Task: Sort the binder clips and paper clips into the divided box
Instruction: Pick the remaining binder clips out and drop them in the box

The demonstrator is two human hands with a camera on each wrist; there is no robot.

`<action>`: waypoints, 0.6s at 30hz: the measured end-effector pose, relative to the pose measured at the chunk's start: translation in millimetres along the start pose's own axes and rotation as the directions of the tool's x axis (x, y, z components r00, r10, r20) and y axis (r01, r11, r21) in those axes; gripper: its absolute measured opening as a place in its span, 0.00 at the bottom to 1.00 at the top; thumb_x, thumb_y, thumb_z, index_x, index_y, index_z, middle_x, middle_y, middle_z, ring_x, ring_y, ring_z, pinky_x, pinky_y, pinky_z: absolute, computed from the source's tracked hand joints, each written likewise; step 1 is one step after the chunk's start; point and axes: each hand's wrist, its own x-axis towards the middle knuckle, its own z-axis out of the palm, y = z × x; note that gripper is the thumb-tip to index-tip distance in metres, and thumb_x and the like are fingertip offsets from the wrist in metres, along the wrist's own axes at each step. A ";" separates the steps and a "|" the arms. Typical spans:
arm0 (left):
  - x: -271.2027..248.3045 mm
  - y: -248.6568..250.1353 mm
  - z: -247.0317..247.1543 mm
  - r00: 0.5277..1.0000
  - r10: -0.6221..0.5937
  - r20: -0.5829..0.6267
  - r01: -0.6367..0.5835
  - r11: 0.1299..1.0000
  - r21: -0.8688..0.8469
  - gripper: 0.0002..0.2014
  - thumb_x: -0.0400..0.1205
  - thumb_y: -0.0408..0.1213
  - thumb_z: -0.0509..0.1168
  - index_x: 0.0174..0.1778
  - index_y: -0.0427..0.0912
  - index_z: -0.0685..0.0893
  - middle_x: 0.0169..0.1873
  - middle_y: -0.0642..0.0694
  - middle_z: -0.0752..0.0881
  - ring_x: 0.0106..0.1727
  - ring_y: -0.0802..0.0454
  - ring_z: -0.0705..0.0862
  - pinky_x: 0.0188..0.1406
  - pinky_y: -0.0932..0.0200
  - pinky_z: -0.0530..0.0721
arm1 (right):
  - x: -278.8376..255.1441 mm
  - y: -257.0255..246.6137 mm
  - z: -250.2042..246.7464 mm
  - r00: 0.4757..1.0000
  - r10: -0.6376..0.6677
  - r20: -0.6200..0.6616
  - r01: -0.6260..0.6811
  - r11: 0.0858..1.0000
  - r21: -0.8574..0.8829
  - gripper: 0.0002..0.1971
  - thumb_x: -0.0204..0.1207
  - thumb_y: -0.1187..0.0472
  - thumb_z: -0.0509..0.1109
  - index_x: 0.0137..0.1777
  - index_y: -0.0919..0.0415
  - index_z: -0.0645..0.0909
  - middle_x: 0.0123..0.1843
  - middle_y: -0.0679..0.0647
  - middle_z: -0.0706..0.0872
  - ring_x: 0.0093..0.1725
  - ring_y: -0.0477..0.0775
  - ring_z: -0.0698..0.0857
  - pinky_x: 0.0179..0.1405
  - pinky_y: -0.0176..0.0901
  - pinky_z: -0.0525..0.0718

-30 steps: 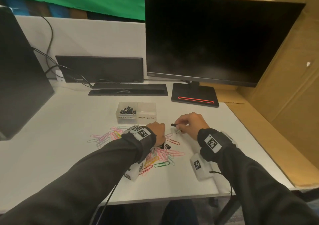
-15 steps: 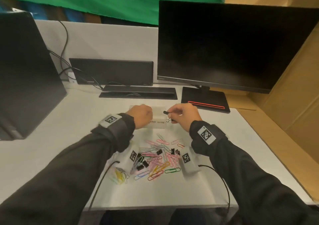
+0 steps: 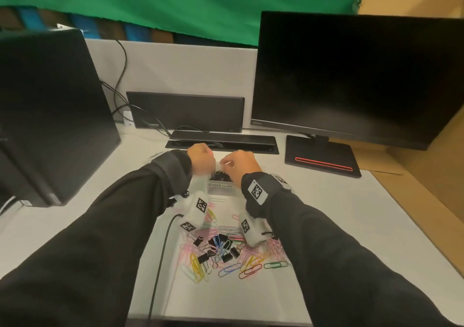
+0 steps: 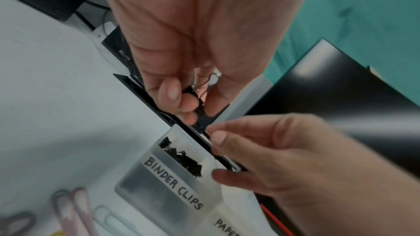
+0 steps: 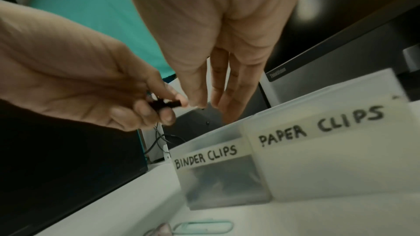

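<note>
Above the divided box [image 4: 204, 152], left hand [image 4: 181, 33] pinches binder clip [image 4: 204, 114]; right hand's [image 5: 216, 24] fingers relaxed.

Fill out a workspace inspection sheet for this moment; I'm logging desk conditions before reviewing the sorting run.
Surface: white desk, loose clips heaped near the front edge.
Job's things: divided box labelled BINDER CLIPS and PAPER CLIPS; black binder clips lie in the first compartment; mixed pile of coloured paper clips and black binder clips unsorted.
Clutter: nothing seen.
Grippers: left hand pinches a binder clip above the box; right hand open beside it, fingers straight.
Cables: black cable across the desk under the left arm; more cables behind.
Surroundings: monitor, green cloth, cardboard panel.
</note>
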 end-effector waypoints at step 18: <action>-37.0 8.5 59.8 0.936 0.352 -0.011 -0.313 0.846 0.432 0.13 0.79 0.40 0.66 0.60 0.49 0.83 0.59 0.45 0.82 0.52 0.46 0.81 0.55 0.54 0.79 | -115.8 93.8 -44.0 0.925 0.010 0.380 0.126 0.935 -0.332 0.14 0.70 0.50 0.74 0.55 0.44 0.83 0.52 0.42 0.82 0.49 0.47 0.82 0.50 0.43 0.83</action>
